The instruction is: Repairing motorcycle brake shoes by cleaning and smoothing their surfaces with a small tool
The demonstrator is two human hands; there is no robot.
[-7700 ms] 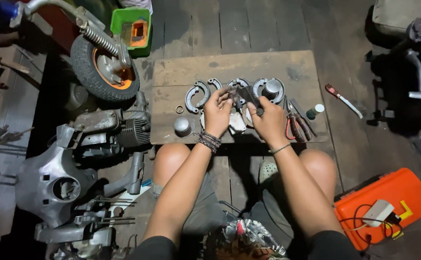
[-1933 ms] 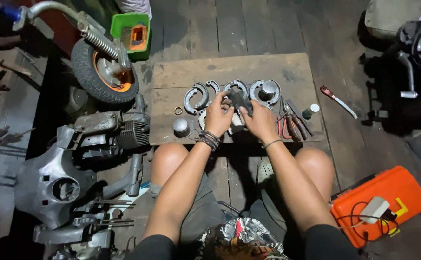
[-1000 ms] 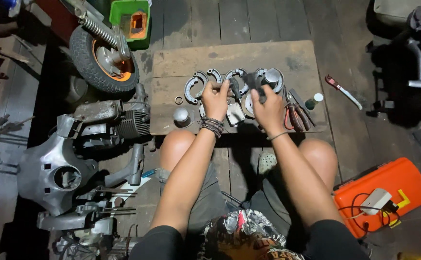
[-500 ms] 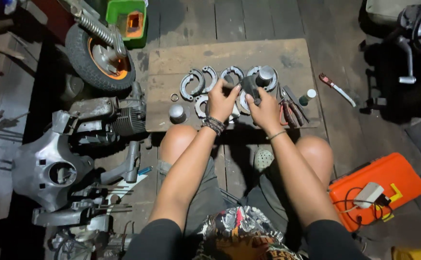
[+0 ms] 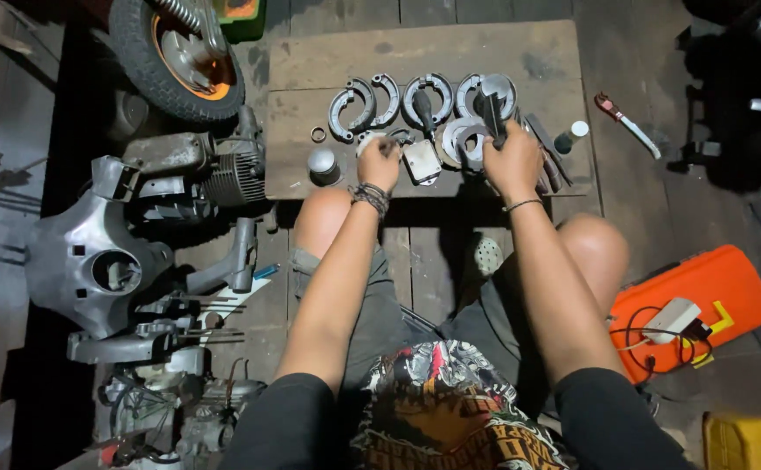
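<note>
I sit on a plank floor with a low wooden board (image 5: 433, 48) in front of my knees. On it lie curved metal brake shoes (image 5: 363, 103), a round metal disc (image 5: 468, 139), a small flat metal plate (image 5: 421, 162) and a short metal cylinder (image 5: 321, 163). My left hand (image 5: 380, 164), with a beaded wristband, is closed on a small metal part near the board's front edge. My right hand (image 5: 513, 161) grips a dark tool handle (image 5: 492, 109) that points away from me over the round disc.
A small wheel with an orange hub (image 5: 180, 57) and an engine block (image 5: 198, 174) lie at left, with a grey scooter headset cover (image 5: 93, 261) below them. An orange case (image 5: 703, 305) sits at right, a red-handled tool (image 5: 624, 122) and a small bottle (image 5: 570, 137) near the board's right end.
The view has shifted so the board sits higher in frame. My left hand moved left and toward the board's near edge onto a small part; my right hand keeps the dark tool.
</note>
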